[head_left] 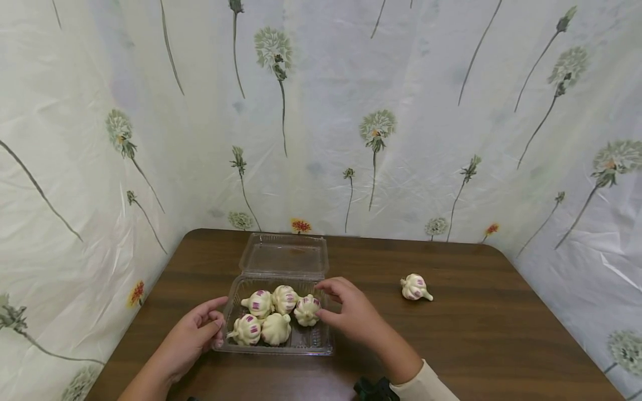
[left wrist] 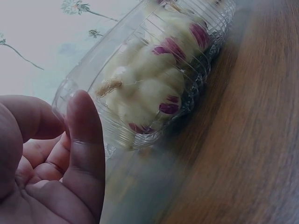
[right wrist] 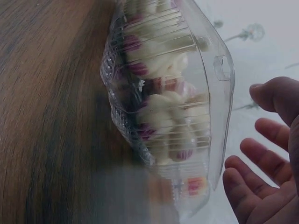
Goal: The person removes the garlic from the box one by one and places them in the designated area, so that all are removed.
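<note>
The head view shows the left hand (head_left: 193, 336) pinching the left rim of the clear container (head_left: 281, 350), which sits on the worktop (head_left: 481, 328), lid (head_left: 283, 257) folded back, five garlic bulbs (head_left: 276, 330) inside. The right hand (head_left: 355, 312), fingers loosely spread, hovers at its right side. Farther right lies a sixth bulb (head_left: 414, 287), well apart from the container.
</note>
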A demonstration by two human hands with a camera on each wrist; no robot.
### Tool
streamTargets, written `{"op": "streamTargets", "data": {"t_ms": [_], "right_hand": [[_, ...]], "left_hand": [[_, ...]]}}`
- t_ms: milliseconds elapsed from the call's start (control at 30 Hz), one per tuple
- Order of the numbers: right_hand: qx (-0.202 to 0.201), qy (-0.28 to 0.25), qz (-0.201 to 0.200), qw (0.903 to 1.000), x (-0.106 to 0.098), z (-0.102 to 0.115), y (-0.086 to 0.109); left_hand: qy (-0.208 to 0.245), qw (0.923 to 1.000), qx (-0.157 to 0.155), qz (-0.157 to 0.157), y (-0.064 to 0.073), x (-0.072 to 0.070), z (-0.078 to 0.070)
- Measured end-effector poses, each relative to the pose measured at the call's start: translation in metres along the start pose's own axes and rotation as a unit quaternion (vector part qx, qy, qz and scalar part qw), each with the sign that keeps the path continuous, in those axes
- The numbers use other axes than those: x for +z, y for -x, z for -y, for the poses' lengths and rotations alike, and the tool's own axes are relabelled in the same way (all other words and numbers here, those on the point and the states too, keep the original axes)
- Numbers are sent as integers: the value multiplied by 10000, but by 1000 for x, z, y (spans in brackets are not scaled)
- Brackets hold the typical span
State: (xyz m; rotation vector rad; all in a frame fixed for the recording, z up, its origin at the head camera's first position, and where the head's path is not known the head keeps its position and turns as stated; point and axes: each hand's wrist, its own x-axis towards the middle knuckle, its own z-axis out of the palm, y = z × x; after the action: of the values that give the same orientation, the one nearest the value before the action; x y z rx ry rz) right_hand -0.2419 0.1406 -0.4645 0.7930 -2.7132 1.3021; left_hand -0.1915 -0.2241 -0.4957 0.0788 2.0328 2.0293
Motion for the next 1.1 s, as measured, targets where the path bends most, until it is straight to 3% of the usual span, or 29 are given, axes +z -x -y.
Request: {"op": "streamTargets", "data": {"t_ms": [800, 1100], "right_hand": [[-91, 1007, 469, 9938, 13, 4, -19], [-388, 1400, 788, 9862, 17, 5, -25]], "left_hand": [[86, 10000, -31, 39, -1, -2, 1], [73, 10000, 14, 39, -3, -2, 1]]}}
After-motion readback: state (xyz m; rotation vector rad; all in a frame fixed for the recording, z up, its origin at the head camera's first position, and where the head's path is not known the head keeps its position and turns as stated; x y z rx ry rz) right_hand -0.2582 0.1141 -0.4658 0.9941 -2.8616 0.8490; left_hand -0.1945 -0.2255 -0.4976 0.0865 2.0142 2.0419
